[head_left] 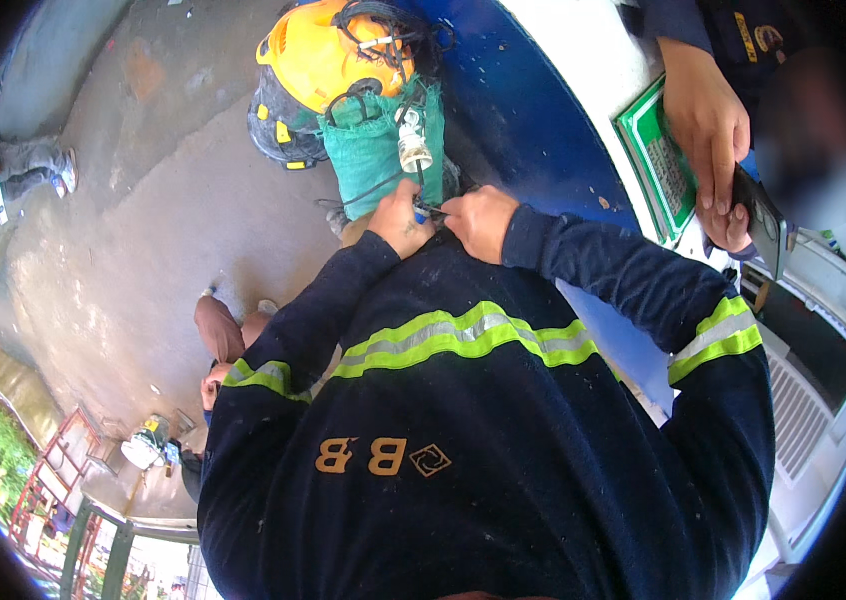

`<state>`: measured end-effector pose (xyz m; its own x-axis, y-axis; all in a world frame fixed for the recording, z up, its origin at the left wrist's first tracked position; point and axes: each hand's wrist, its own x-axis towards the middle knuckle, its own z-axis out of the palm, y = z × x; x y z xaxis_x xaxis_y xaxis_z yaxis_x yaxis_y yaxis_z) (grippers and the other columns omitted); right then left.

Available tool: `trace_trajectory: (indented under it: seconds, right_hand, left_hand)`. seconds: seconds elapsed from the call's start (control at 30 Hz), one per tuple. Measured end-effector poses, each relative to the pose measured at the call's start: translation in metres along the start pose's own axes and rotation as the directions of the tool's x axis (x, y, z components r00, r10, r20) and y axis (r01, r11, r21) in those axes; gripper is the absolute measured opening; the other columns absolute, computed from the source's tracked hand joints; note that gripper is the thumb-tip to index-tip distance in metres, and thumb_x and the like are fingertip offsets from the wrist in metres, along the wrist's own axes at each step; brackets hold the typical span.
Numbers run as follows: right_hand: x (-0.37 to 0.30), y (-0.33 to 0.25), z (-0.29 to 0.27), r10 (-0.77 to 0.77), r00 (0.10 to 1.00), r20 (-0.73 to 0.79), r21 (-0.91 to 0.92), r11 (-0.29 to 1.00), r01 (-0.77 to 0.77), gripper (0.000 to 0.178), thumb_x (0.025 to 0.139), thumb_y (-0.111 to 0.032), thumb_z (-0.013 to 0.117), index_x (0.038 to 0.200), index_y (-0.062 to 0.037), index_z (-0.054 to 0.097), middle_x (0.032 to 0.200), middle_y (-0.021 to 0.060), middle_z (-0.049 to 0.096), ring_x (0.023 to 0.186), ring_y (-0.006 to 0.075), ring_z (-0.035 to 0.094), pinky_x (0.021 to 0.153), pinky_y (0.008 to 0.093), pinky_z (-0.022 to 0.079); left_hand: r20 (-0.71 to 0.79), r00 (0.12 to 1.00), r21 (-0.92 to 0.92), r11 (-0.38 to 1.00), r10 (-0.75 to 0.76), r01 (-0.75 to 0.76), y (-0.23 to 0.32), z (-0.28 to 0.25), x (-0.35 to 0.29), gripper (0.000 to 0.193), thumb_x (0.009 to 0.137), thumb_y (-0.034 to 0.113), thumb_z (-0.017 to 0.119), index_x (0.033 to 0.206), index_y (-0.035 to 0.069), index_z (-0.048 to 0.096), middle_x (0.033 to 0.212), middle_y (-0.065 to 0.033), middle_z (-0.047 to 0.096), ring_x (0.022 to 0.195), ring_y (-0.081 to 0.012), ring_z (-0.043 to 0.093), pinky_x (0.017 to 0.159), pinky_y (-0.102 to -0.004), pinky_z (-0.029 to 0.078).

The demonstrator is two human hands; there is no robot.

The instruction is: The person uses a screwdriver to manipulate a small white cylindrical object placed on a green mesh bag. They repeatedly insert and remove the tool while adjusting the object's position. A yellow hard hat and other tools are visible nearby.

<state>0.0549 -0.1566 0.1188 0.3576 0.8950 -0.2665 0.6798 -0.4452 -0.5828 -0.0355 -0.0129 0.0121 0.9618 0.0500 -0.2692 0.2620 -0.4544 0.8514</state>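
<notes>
In front of my chest, my left hand (405,222) is closed near a small blue and dark piece (422,213), largely hidden by the fingers. Right beside it, my right hand (481,222) is closed with thumb and finger pinched on a thin thing, too small to name. Just above my left hand is a white cylindrical fitting (414,145) with a dark cord running down toward the fingers. Behind it stands a green woven sack (363,175). A yellow hard hat (318,50) with dark cables rests on top of the sack.
A dark backpack (278,125) with yellow patches leans beside the sack. To the right, a co-worker's hand (708,125) rests by a green-covered book (655,160); the other holds a dark flat object (761,215). Other people sit at left on the concrete floor (143,240). A blue panel (533,110) curves alongside.
</notes>
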Motion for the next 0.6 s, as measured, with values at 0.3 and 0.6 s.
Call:
trace_trajectory:
  seconds: [0.3,0.6]
  right_hand:
    - [0.003,0.019,0.009,0.127,0.951,0.283,0.008,0.991,-0.134,0.025,0.079,-0.011,0.051,0.100,-0.0028,0.060,0.070,0.0179,0.061,0.061,0.0282,0.063,0.052,0.0407,0.050]
    - [0.012,0.001,-0.008,0.217,0.892,0.397,-0.351,0.934,-0.071,0.025,0.074,-0.010,0.051,0.096,-0.0013,0.059,0.072,0.0215,0.063,0.069,0.0356,0.064,0.063,0.0428,0.052]
  left_hand:
    - [0.064,0.998,0.050,0.999,-0.017,0.014,0.006,-0.004,0.002,0.047,0.063,0.016,0.067,0.103,-0.001,0.045,0.084,-0.0280,0.059,0.082,-0.0437,0.058,0.071,-0.0452,0.046]
    - [0.146,0.989,0.041,0.999,-0.001,-0.005,0.004,-0.004,0.006,0.048,0.061,0.017,0.068,0.098,-0.005,0.047,0.081,-0.0291,0.059,0.081,-0.0429,0.059,0.071,-0.0443,0.047]
